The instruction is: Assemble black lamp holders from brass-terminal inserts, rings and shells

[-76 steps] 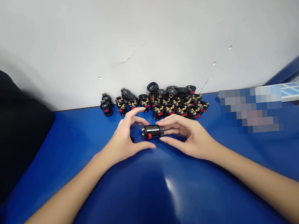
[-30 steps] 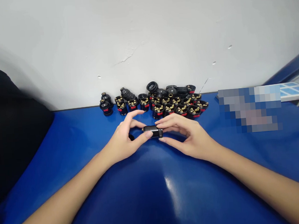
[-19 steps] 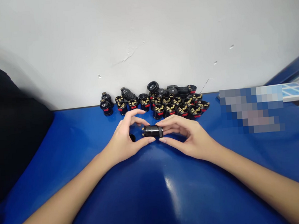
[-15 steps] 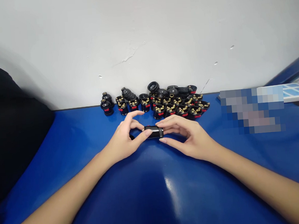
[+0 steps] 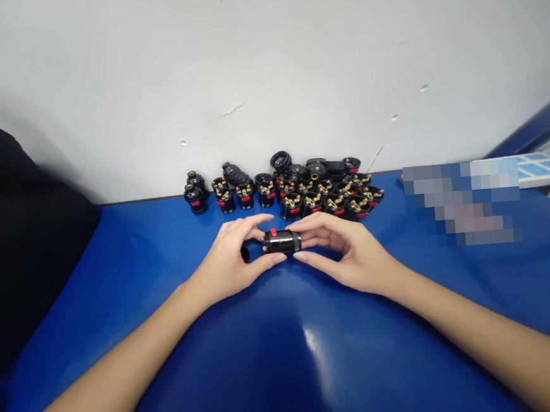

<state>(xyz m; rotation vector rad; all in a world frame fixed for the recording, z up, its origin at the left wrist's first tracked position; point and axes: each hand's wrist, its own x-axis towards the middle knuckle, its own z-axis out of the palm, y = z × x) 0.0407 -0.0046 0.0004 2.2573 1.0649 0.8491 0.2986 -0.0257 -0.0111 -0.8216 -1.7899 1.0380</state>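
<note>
Black socket (image 5: 283,241) sits sideways between the two hands, red tab (image 5: 273,233) on the wall side, brass terminals (image 5: 265,248) pointing left. On my feed the right hand (image 5: 354,247) grips its ribbed end between thumb and fingertips. Left hand (image 5: 222,254) curls loosely, half open, round the terminal end, index finger raised — I can't tell if the thumb touches. Small dark part (image 5: 245,254) shows beside the left palm. Beyond — cluster of similar parts (image 5: 291,216) on the blue table (image 5: 268,359), near the grey wall (image 5: 263,54).
</note>
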